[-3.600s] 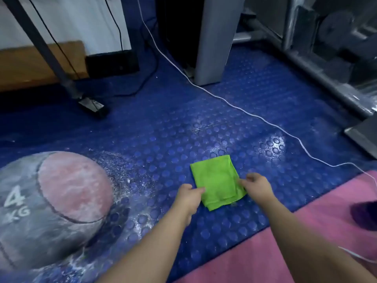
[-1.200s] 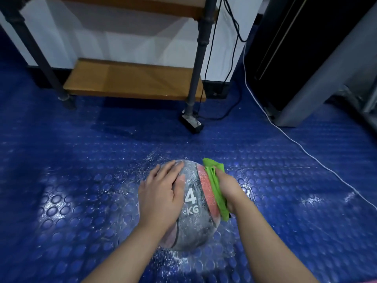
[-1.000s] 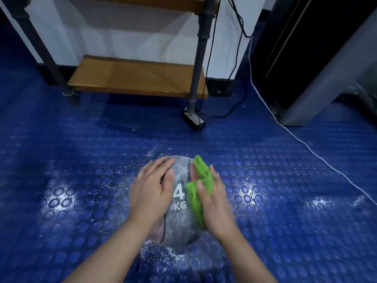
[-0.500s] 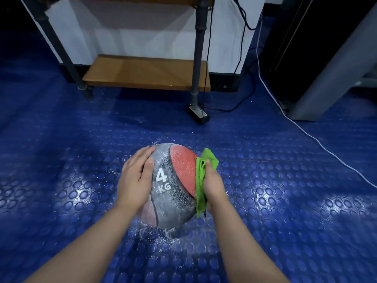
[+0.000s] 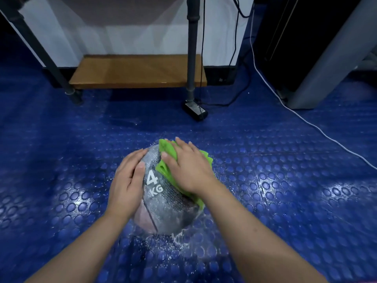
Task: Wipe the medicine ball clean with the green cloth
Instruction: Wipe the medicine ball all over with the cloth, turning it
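One grey medicine ball (image 5: 167, 209) marked "4 KG" sits on the blue studded floor (image 5: 285, 190), with two bare hands on it. The left hand (image 5: 127, 184) lies flat against the ball's left side, fingers (image 5: 137, 160) together and extended. The right hand (image 5: 188, 168) presses one folded green cloth (image 5: 166, 160) onto the ball's upper right, fingers spread over the cloth. The cloth hides part of the ball, and the hand covers most of the cloth. White specks dust the floor around the ball. Behind stand one low wooden shelf (image 5: 138, 71) with two dark metal legs, cut off at the top, and one white cable (image 5: 306, 117).
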The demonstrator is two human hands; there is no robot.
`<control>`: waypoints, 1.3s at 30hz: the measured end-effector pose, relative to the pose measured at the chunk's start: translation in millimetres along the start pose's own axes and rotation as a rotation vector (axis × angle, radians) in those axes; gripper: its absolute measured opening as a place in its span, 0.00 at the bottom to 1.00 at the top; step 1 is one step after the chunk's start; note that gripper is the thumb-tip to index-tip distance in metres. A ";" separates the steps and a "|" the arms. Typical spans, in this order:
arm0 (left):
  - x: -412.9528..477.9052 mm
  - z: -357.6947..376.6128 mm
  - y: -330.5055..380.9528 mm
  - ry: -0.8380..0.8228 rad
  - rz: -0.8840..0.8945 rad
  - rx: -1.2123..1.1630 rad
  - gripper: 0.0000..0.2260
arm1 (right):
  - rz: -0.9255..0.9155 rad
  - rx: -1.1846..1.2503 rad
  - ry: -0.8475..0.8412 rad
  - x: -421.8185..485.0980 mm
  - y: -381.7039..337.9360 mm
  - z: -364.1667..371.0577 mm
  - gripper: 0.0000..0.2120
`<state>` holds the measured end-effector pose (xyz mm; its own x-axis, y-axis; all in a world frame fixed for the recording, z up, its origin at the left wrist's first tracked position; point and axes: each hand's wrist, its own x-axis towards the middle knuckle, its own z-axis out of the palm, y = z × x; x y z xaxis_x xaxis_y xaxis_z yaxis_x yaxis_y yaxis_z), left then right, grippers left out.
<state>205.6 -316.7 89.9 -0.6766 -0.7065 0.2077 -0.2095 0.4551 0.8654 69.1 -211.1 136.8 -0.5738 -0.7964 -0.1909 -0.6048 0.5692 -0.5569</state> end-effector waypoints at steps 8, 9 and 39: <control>-4.0 -4.2 -2.4 -0.045 0.015 -0.029 0.17 | 0.466 0.849 -0.183 39.3 27.9 -22.1 0.25; -4.1 -8.3 -5.0 -0.073 0.009 -0.035 0.17 | 0.493 0.898 -0.151 30.9 29.5 -22.0 0.24; 20.3 5.4 24.3 -0.018 -0.329 0.144 0.16 | 0.013 0.106 0.336 -30.6 0.0 26.6 0.34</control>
<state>182.9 -317.0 112.7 -0.5683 -0.8189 -0.0799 -0.5146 0.2780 0.8111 101.3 -192.1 121.2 -0.7414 -0.6675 0.0687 -0.5460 0.5406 -0.6401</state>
